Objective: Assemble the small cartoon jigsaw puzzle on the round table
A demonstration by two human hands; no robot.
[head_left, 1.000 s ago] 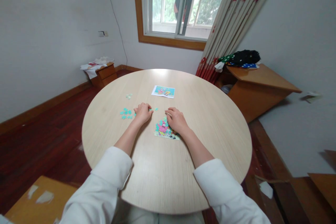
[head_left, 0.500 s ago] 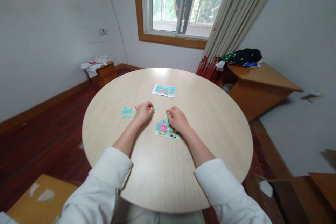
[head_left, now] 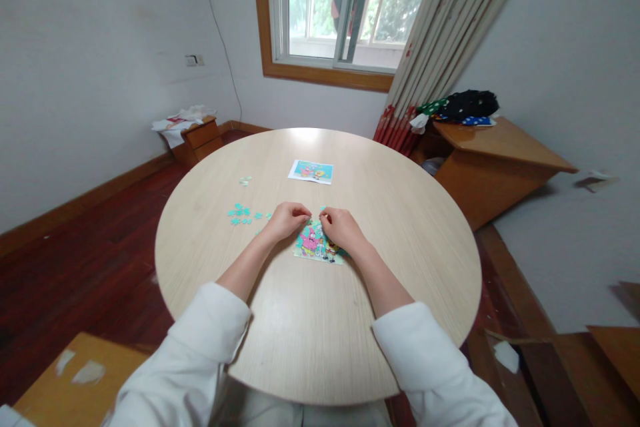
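A partly assembled jigsaw puzzle (head_left: 309,244) with a pink cartoon figure lies flat on the round table. My left hand (head_left: 290,220) is at its upper left edge, fingertips pinched together; whatever is between them is too small to make out. Over the upper right part of the puzzle, my right hand (head_left: 341,227) is closed, with a small teal puzzle piece (head_left: 323,209) at its thumb and fingertips. The two hands' fingertips are close together but apart. Loose teal puzzle pieces (head_left: 239,213) lie left of my left hand, a few of them partly hidden beside it.
A printed picture sheet (head_left: 311,172) lies beyond the puzzle. Several pale pieces (head_left: 245,181) are grouped at the table's far left. Around the round table (head_left: 310,333) stand a small cabinet (head_left: 203,140) and a tilted wooden desk (head_left: 500,167) bearing cloths.
My left hand has moved right and slightly toward me, to the puzzle's upper edge. The teal piece that lay by its fingertips is gone from there. My right hand has shifted only slightly.
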